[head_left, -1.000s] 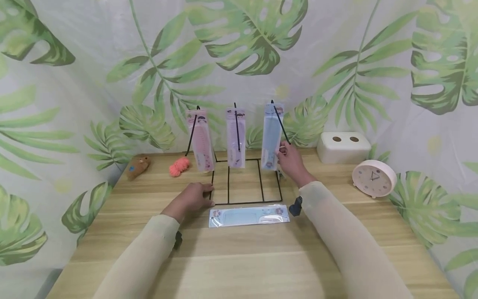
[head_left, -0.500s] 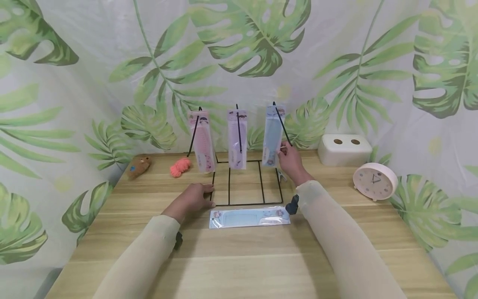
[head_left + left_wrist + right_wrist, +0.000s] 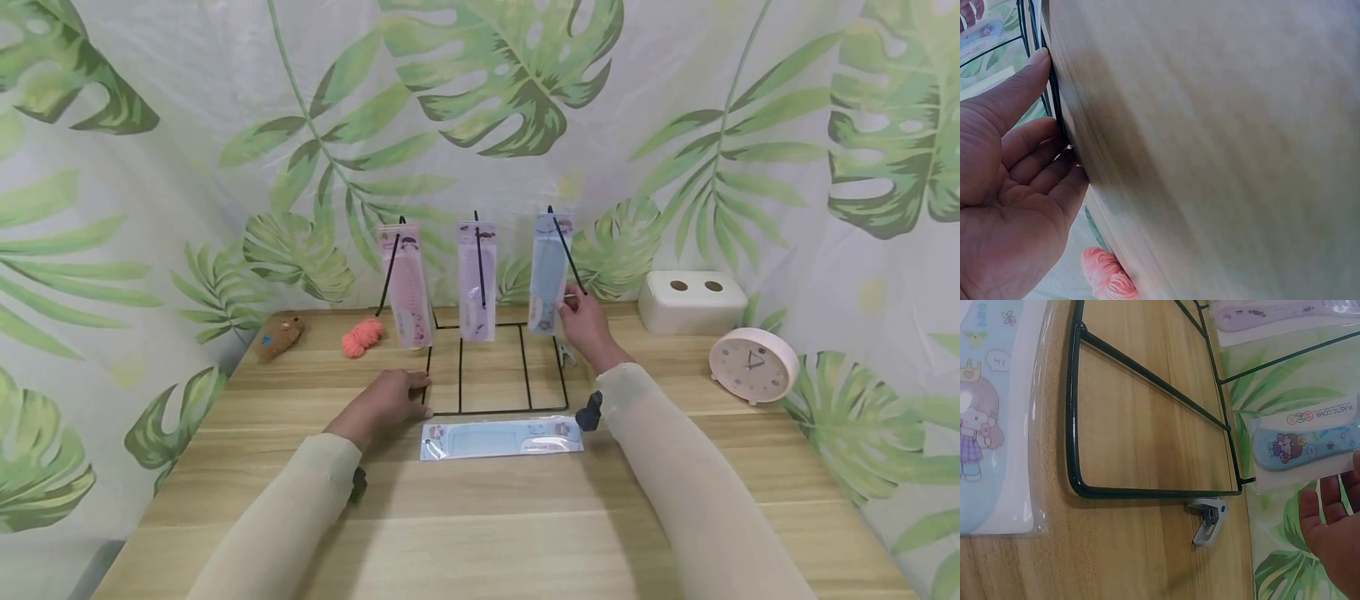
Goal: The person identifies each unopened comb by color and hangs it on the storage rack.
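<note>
My left hand rests at the left front corner of a black wire rack, thumb and fingertips spread along its base bars. In the left wrist view the thumb lies against the dark wire. From the rack's right hook hangs a blue packaged comb. Its lower right edge is pinched by my right hand, close to the hook's end; in the right wrist view the fingers are at the packet's edge. Pink and purple packaged combs hang on the other hooks. Another blue packaged comb lies before the rack.
A grey clip lies beside the rack's right side. Coral yarn and a brown plush toy sit at the back left. At the right stand a white box with two holes and a pink clock. A leaf-print sheet hangs behind.
The head view has shifted slightly. Both hands keep their places at the rack and the hanging blue packet, and the combs hang as before.
</note>
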Available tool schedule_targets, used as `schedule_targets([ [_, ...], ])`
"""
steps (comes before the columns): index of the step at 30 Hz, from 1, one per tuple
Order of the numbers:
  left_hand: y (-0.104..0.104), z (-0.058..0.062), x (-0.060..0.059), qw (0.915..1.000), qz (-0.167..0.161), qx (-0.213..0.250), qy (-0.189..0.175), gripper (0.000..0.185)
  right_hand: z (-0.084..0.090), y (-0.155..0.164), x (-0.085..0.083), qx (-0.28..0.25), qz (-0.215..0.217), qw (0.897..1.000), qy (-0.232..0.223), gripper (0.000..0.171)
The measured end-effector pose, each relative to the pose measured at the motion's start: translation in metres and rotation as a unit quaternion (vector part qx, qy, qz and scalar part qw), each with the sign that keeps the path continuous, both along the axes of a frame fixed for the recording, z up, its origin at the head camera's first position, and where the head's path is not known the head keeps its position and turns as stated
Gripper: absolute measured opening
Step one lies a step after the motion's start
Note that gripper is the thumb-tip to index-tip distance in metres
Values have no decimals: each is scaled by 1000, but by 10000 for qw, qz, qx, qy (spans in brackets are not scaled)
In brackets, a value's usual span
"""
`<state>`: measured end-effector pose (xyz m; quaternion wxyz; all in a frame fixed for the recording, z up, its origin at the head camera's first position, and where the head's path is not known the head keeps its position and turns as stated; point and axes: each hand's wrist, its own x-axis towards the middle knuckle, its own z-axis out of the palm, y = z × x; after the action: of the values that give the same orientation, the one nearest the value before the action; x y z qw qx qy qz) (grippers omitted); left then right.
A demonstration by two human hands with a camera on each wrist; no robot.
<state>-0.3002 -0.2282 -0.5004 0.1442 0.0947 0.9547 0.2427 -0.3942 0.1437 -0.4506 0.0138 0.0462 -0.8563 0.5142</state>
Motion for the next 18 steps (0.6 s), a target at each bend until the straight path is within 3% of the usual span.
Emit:
schedule_targets([
  [6, -1, -1, 0, 10000, 32, 13, 11, 67, -1, 3, 1, -364, -125, 9990, 212, 38],
  [12, -2, -4, -1, 10000, 6, -9, 1, 68, -1, 11, 16, -650, -190, 9976, 169, 66],
  [15, -2, -4, -1, 10000, -6, 1, 21, 67, -2, 13, 31, -481, 30, 9987, 188, 62],
  [18, -2, -4, -1, 10000, 4, 6, 50, 67, -6, 12, 49, 30, 690, 9970, 355, 53],
])
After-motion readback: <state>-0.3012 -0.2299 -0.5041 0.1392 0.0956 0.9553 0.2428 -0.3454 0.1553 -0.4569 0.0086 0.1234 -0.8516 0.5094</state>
